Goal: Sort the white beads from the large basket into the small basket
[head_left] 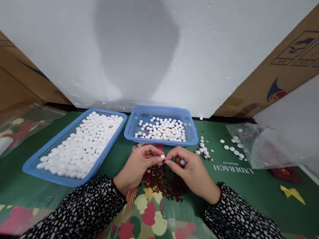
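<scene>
- Head view, landmark: middle basket (160,141), blue, with white balls inside.
- In front of middle basket: left hand (138,164), fingers pinching white ball (163,157).
- Also in front: right hand (192,170), thumb and index pinched against white ball, other fingers curled around second ball (183,162).
- Nearer the wearer than middle basket: dark red pieces (170,185), heaped on counter (5,191).
- Left of middle basket: larger basket (56,179), loaded with white balls.
- Right of middle basket: loose balls (202,145), clear bag (269,146).
</scene>
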### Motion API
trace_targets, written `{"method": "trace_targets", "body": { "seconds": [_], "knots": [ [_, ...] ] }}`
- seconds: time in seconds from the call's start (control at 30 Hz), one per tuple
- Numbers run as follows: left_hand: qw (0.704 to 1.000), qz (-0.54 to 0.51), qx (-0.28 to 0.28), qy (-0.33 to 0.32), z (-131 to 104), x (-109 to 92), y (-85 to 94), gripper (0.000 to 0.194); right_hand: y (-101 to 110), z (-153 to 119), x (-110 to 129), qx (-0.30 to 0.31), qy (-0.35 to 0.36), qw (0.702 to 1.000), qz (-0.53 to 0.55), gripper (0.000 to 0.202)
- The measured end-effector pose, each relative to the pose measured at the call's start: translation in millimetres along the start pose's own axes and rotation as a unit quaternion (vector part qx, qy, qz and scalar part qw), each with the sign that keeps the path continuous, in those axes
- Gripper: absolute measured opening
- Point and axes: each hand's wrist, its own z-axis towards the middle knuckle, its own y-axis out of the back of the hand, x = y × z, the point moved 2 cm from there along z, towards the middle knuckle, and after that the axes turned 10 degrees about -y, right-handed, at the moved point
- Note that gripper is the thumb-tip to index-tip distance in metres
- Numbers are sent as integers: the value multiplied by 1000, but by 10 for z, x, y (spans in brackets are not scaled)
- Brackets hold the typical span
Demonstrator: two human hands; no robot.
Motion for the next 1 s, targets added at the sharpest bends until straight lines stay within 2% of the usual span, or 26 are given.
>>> {"method": "trace_targets", "body": {
  "seconds": [0.17,0.37,0.47,0.6,0.67,0.83,1.0],
  "knots": [
    [1000,2,-10,-13,-2,12,21,13,-6,0,-2,0,-13,1000,2,6],
    [996,49,-8,-78,13,-37,23,9,-39,-6,-7,0,-38,999,18,5],
    [993,73,-12,-90,-2,-60,3,9,-45,-14,-25,4,-52,998,27,5],
    [993,94,-33,-62,-35,-99,-31,10,-38,-16,2,-4,-44,998,38,7],
    [994,100,-34,-42,-43,-124,-39,11,-33,-10,41,10,-24,999,37,11],
    [997,75,-3,-23,-16,-161,-11,27,5,24,104,70,34,997,5,21],
    [998,39,37,-12,3,-133,6,43,52,51,106,98,61,993,-12,20]
  ]
}}
